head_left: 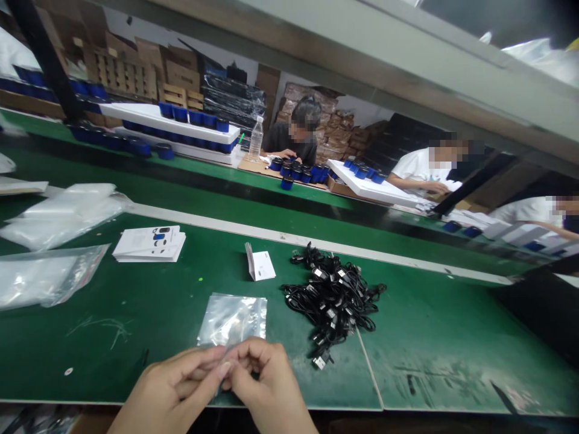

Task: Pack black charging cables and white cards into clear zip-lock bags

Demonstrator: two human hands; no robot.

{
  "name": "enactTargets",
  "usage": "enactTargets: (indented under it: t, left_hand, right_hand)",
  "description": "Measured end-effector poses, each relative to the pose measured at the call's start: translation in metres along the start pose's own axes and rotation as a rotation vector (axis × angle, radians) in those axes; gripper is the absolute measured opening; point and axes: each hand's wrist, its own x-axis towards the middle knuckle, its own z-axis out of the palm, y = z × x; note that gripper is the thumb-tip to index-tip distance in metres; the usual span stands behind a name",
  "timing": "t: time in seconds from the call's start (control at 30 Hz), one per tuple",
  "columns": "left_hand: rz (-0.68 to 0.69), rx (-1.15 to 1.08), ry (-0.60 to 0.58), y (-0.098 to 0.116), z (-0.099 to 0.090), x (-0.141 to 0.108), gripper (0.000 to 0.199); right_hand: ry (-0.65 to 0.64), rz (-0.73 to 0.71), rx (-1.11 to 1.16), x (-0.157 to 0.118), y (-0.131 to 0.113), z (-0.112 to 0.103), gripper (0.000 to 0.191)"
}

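Observation:
My left hand [181, 380] and my right hand [260, 377] meet at the table's front edge, fingers pinched together on a thin clear plastic bag [222, 369]. Most of that bag is hidden by the fingers. Just beyond them, flat clear zip bags [233, 316] lie on the green table [163, 319]. A pile of black USB cables [337, 298] is to the right of my hands. Farther back stands a small folded white booklet [262, 265], partly open. A stack of printed leaflets [149, 244] lies to the left.
Large plastic bags [40, 277] cover the left side. A pale strip [271, 234] crosses the table. Beyond it are white trays [172, 123] with blue items, a clear bottle [256, 140] and several people seated opposite. A metal beam [362, 78] runs overhead.

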Motion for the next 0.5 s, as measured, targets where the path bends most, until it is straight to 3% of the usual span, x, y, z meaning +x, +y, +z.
enactTargets:
  t: [0.17,0.27,0.37,0.43,0.5]
  left_hand:
    - [0.058,0.208,-0.144,0.000,-0.005,0.008,0.027]
    - [0.120,0.342,-0.159,0.001,-0.005,0.010,0.033]
    - [0.145,0.295,-0.167,0.002,0.000,0.010,0.034]
    - [0.176,0.256,-0.172,0.002,0.004,0.010,0.036]
    - [0.219,0.233,-0.177,0.000,0.009,0.010,0.036]
  right_hand:
    - [0.043,-0.061,-0.189,0.000,0.001,0.000,0.012]
    - [0.077,-0.113,-0.244,-0.002,0.005,0.001,0.012]
    - [0.194,-0.225,-0.335,-0.006,0.012,0.004,0.007]
    - [0.279,-0.317,-0.420,-0.008,0.017,0.007,0.022]
    - [0.336,-0.381,-0.499,-0.008,0.022,0.009,0.025]
